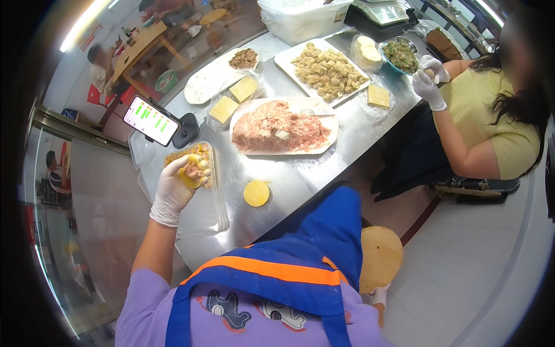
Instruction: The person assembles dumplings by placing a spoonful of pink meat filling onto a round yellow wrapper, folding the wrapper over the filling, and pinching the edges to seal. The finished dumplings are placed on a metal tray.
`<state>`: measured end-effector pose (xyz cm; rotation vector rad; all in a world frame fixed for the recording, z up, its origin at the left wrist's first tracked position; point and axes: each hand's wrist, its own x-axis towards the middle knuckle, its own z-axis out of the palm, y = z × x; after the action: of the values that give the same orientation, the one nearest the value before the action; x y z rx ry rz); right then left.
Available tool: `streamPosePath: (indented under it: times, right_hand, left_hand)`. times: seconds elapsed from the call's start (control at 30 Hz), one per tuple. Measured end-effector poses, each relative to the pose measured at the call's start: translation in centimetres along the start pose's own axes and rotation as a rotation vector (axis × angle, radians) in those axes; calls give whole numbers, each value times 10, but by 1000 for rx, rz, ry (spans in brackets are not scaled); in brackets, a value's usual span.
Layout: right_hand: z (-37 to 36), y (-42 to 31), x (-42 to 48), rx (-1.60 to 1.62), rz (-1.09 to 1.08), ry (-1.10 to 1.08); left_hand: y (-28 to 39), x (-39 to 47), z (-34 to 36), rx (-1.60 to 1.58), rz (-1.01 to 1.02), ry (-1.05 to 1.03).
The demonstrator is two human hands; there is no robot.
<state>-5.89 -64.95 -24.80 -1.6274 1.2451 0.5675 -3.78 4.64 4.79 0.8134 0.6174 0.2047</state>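
My left hand (178, 182), in a white glove, holds a round yellow dough wrapper (187, 178) with pink minced meat (195, 171) on it. Beneath this hand is a clear plastic tray (204, 214), its far end filled with yellow-wrapped dumplings (199, 149). Down by my side, my gloved right hand (379, 296) grips the edge of a round wooden stool seat (381, 258); its fingers are partly hidden. On the steel table lie round yellow wrappers (256, 193). A white platter heaped with minced meat (277, 128) stands farther back, a light-coloured utensil (316, 112) at its edge.
Square yellow wrappers (224, 109) lie in plastic behind the platter. A phone (151, 120) on a stand is at left. Farther back are a tray of dumplings (327, 71) and a white tub (305, 19). At right, a gloved co-worker (481, 99) sits beside a bowl of green filling (401, 56).
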Motion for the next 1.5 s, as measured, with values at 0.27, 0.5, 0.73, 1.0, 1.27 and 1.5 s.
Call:
streamPosePath:
  times: [0.27, 0.5, 0.73, 1.0, 1.27, 1.5]
  right_hand:
    - [53, -105, 39, -417, -490, 201]
    - [84, -93, 54, -504, -703, -152]
    - [111, -103, 1, -520, -568, -221]
    - [110, -147, -10, -490, -487, -253]
    - [129, -321, -27, -388, -1041, -260]
    - [227, -348, -244, -472, -1619, -980]
  left_hand:
    - [2, -5, -26, -113, -8, 110]
    - [-25, -16, -60, -321, -8, 46]
    - [-54, -31, -66, -470, 6, -1]
    - [-122, -21, -52, -647, -53, -137]
    - [-148, -5, 6, -568, 7, -67]
    - [-160, -28, 57, -558, 19, 23]
